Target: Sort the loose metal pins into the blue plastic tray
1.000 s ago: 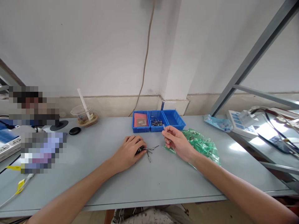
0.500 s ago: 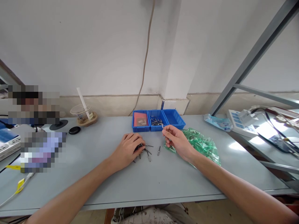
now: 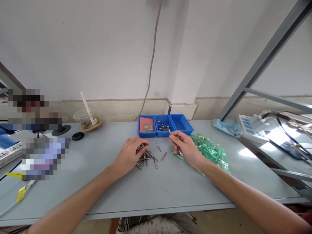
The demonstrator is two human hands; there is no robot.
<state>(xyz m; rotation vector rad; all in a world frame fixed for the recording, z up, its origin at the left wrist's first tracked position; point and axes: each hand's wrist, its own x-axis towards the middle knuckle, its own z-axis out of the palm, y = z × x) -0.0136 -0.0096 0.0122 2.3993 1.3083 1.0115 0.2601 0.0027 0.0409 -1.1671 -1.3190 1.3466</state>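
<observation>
Resting the left hand (image 3: 129, 156) on the near worktop (image 3: 156, 191), fingers curling over the loose pins (image 3: 146, 158); grip there impossible to tell. Farther right, pinching a single pin (image 3: 170, 131) narrowly in the right hand (image 3: 185, 148), just near of the blue tray (image 3: 181, 123). Probably worth keeping the pile flat and pinching lightly. Tray contents too small for telling.

No text, brand, number or sign is legible. The yellow tag (image 3: 20, 194) on the left cable and the blue-keyed white panel (image 3: 245, 125) carry markings too small to read.
</observation>
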